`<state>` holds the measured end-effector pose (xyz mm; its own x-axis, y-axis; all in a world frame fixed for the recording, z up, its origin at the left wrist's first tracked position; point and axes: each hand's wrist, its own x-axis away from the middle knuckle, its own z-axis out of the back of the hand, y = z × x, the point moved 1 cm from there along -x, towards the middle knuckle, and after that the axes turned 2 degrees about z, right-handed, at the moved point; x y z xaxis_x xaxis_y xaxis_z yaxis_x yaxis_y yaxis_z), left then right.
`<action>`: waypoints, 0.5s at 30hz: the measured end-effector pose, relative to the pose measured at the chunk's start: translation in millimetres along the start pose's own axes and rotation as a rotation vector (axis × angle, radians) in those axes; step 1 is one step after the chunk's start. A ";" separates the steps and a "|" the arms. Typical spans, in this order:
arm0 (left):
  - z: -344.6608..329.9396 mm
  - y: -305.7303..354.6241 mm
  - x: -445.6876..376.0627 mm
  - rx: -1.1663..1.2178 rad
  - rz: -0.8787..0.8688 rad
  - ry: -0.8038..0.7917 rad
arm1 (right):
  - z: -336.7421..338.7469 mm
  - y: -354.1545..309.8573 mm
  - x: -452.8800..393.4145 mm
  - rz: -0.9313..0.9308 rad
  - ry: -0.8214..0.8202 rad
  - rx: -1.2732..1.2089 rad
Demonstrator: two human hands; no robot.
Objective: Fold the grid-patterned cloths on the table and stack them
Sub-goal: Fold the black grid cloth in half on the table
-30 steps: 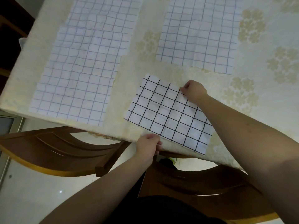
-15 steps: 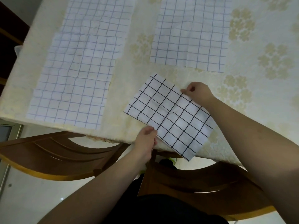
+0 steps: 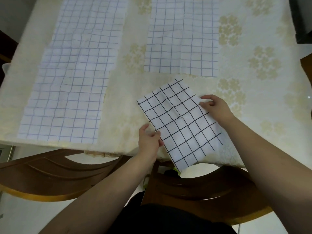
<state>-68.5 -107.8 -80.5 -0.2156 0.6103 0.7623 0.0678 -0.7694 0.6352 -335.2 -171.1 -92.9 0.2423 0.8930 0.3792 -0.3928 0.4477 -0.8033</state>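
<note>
At inspection, a folded black-grid cloth (image 3: 180,122) lay skewed on the table (image 3: 128,105) between the two hands, its near corner overhanging the table edge just right of the left wrist. The left hand (image 3: 148,142) gripped the cloth's left long edge, thumb on top and fingers curled round the edge. The right hand (image 3: 214,107) held the opposite long edge near the far corner, fingertips bent onto the fabric and thumb extended above them; whether the thumb touched the cloth could not be told. The hands were apart, one on each long side of the cloth. Beyond the left hand, well to its left, a long pale-grid cloth (image 3: 72,76) lay flat, running from the near table edge to the far side of the view. Beyond the right hand, a smaller pale-grid cloth (image 3: 182,39) lay flat, close to the black-grid cloth's far corner but not touching it. Below both forearms, two wooden chair backs (image 3: 55,174) stood against the table edge.
</note>
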 end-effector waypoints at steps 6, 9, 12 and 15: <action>18.9 28.2 4.5 -0.182 -0.339 -0.053 | 14.6 -11.6 21.1 0.113 0.051 -0.044; 29.7 45.4 5.1 -0.261 -0.471 -0.098 | 20.6 -23.7 31.9 0.153 0.047 -0.048; 41.0 63.0 2.8 -0.382 -0.596 -0.090 | 25.5 -37.5 43.5 0.195 0.030 -0.007; 53.1 80.1 3.0 -0.592 -0.755 -0.052 | 26.9 -52.5 55.3 0.253 0.063 0.084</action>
<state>-12.0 -157.6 -20.7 0.0430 0.9805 0.1917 -0.5772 -0.1323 0.8058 -325.1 -144.0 -17.4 0.1807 0.9736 0.1395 -0.5197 0.2149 -0.8269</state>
